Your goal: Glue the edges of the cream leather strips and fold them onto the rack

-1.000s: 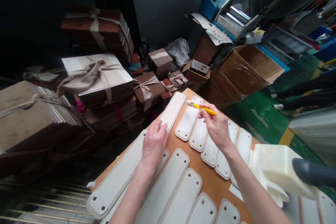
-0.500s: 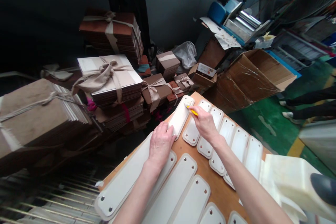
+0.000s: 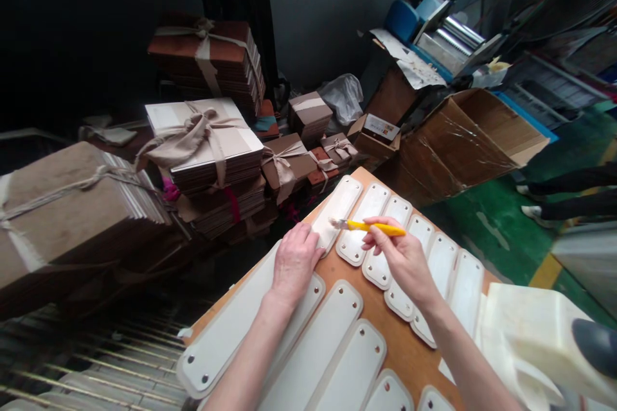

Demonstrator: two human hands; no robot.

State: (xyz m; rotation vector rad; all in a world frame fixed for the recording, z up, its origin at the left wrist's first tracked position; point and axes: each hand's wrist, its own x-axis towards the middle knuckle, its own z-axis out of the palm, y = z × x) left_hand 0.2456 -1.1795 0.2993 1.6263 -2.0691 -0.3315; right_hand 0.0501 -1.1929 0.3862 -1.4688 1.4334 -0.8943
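Brown board [image 3: 373, 298]; brush [image 3: 372, 227] in right hand [image 3: 405, 264] now nearer left hand [image 3: 295, 263]

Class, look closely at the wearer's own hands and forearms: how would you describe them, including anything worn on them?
The left hand and right hand are both ungloved, each with slender fingers and a narrow wrist. No sleeve shows on either forearm, and neither wrist bears a visible watch or bracelet. Whether a ring is worn is too small to tell.
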